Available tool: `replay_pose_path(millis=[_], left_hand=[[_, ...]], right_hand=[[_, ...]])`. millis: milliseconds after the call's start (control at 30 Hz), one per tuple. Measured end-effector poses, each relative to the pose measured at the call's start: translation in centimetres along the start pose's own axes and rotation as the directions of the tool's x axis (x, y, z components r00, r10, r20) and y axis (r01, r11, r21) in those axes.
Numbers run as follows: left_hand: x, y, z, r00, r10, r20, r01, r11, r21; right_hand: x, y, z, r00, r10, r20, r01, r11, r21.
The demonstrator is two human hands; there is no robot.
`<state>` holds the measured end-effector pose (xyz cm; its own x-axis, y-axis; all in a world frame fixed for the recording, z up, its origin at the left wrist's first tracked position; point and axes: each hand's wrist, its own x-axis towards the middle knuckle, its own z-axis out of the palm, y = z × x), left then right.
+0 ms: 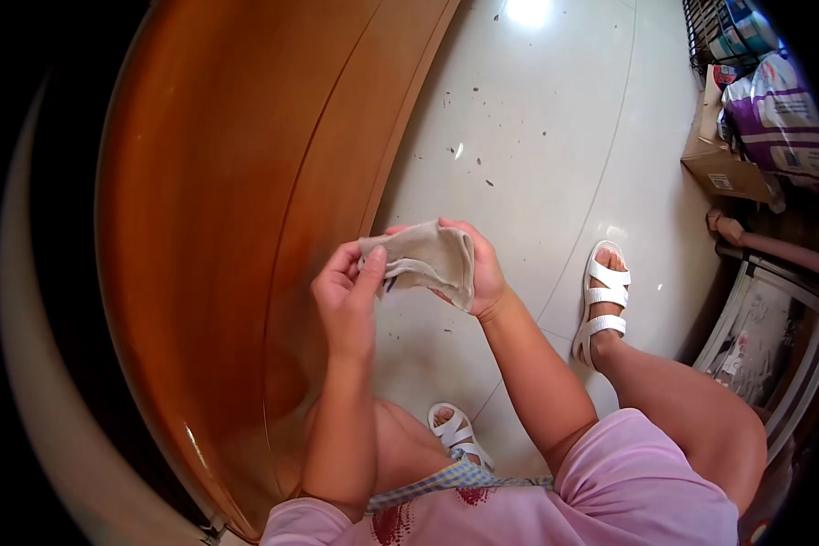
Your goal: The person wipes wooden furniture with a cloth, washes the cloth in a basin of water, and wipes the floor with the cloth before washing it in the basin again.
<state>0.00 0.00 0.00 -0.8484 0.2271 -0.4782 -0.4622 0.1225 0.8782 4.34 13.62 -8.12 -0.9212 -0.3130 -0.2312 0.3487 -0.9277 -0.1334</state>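
A beige cloth [441,253], folded in layers, is stretched between my two hands above the floor. My left hand [348,284] pinches its left end, the thumb on top and the fingers curled behind. My right hand [484,273] grips the right end, with its fingers mostly hidden behind the fabric. A small dark blue mark shows near the cloth's lower left edge.
A glossy brown wooden panel [237,182] rises at the left. Dark bits lie scattered on the pale tiled floor [555,164]. On the right are a cardboard box [728,173], a purple and white bag [783,118] and a framed panel [760,328]. My feet wear white sandals [607,296].
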Motion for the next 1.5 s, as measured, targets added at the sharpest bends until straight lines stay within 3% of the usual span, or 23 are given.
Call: replay_pose_path(millis=[67, 100, 133, 167, 200, 233, 300, 367, 433, 567, 633, 700, 800, 833, 900, 967, 1033, 1067, 1133, 1300, 1400, 1433, 1500], left_hand=[[0.2, -0.3, 1.2, 0.959, 0.246, -0.140, -0.237, 0.968, 0.079], [-1.0, 0.6, 1.0, 0.957, 0.257, -0.138, -0.243, 0.964, 0.109], [-1.1, 0.3, 1.5, 0.906, 0.400, -0.137, -0.367, 0.905, 0.218], [-1.4, 0.2, 1.7, 0.839, 0.530, -0.123, -0.468, 0.818, 0.336], [-1.3, 0.0, 2.0, 0.837, 0.532, -0.128, -0.462, 0.813, 0.355], [-1.4, -0.1, 2.1, 0.833, 0.539, -0.122, -0.472, 0.809, 0.350], [-2.0, 0.1, 2.0, 0.896, 0.443, -0.034, -0.356, 0.760, 0.543], [-2.2, 0.4, 2.7, 0.868, 0.497, 0.007, -0.422, 0.730, 0.537], [-2.3, 0.4, 3.1, 0.704, 0.678, 0.213, -0.641, 0.477, 0.601], [-3.9, 4.7, 3.2, 0.589, 0.802, 0.105, -0.708, 0.449, 0.544], [-4.5, 7.7, 3.3, 0.559, 0.828, 0.036, -0.727, 0.469, 0.501], [-5.3, 11.4, 3.4, 0.530, 0.847, -0.043, -0.743, 0.488, 0.458], [-7.3, 15.7, 4.4, 0.563, 0.826, -0.009, -0.764, 0.525, 0.375], [-7.2, 16.8, 5.0, 0.567, 0.824, 0.024, -0.777, 0.525, 0.346], [-6.5, 17.7, 6.1, 0.565, 0.813, 0.142, -0.808, 0.510, 0.294], [-4.8, 17.5, 7.6, 0.508, 0.837, 0.204, -0.836, 0.423, 0.349], [-3.0, 17.0, 8.9, 0.552, 0.801, 0.232, -0.809, 0.448, 0.380], [-1.8, 16.6, 9.5, 0.573, 0.776, 0.263, -0.794, 0.444, 0.415], [-0.1, 16.2, 10.4, 0.632, 0.701, 0.331, -0.760, 0.474, 0.445], [4.3, 15.1, 12.8, 0.678, 0.650, 0.345, -0.724, 0.508, 0.466], [6.1, 13.9, 13.6, 0.680, 0.671, 0.296, -0.716, 0.518, 0.469], [6.5, 12.9, 13.8, 0.736, 0.642, 0.215, -0.657, 0.601, 0.456], [7.4, 12.2, 14.1, 0.788, 0.604, 0.120, -0.585, 0.672, 0.455]], right_hand=[[-0.1, -0.3, -0.5, 0.980, -0.092, -0.179, 0.113, 0.987, 0.112], [-0.1, 0.8, -0.5, 0.982, -0.096, -0.160, 0.118, 0.984, 0.136], [-0.1, 0.8, -1.6, 0.834, -0.264, -0.484, 0.225, 0.964, -0.139], [-0.1, 1.3, -2.5, 0.562, -0.454, -0.691, 0.218, 0.888, -0.405], [0.0, 1.4, -2.1, 0.430, -0.552, -0.714, 0.254, 0.833, -0.491], [0.1, 1.6, -1.7, 0.428, -0.561, -0.709, 0.264, 0.827, -0.496], [0.1, 2.6, -0.4, 0.621, -0.599, -0.506, 0.299, 0.778, -0.553], [0.5, 2.9, 2.0, 0.640, -0.590, -0.493, 0.321, 0.787, -0.526], [0.1, 2.5, 4.3, 0.837, -0.337, -0.432, 0.273, 0.940, -0.204], [0.0, 0.8, 11.8, 0.857, -0.366, -0.362, 0.291, 0.924, -0.247], [0.5, -1.5, 16.3, 0.887, -0.318, -0.336, 0.174, 0.903, -0.394], [0.5, -2.6, 21.4, 0.812, -0.239, -0.532, 0.082, 0.950, -0.301], [-1.4, -4.7, 26.4, 0.759, -0.313, -0.571, 0.110, 0.926, -0.361], [-1.5, -6.3, 26.6, 0.849, -0.280, -0.448, 0.096, 0.916, -0.390], [-1.8, -9.5, 27.7, 0.796, -0.317, -0.516, 0.073, 0.896, -0.438], [-0.7, -12.5, 25.3, 0.798, -0.333, -0.502, 0.072, 0.881, -0.468], [0.8, -14.5, 22.6, 0.805, -0.321, -0.499, 0.064, 0.883, -0.465], [2.1, -15.1, 21.5, 0.820, -0.438, -0.369, 0.272, 0.865, -0.423], [4.0, -16.7, 18.3, 0.781, -0.622, -0.050, 0.569, 0.742, -0.354], [7.8, -20.1, 14.5, 0.690, -0.723, 0.030, 0.641, 0.592, -0.489], [10.1, -22.0, 12.9, 0.409, -0.796, 0.446, 0.793, 0.069, -0.605], [11.2, -22.6, 12.7, 0.428, -0.791, 0.437, 0.795, 0.099, -0.599], [13.6, -23.4, 12.5, 0.310, -0.592, 0.744, 0.556, -0.522, -0.647]])
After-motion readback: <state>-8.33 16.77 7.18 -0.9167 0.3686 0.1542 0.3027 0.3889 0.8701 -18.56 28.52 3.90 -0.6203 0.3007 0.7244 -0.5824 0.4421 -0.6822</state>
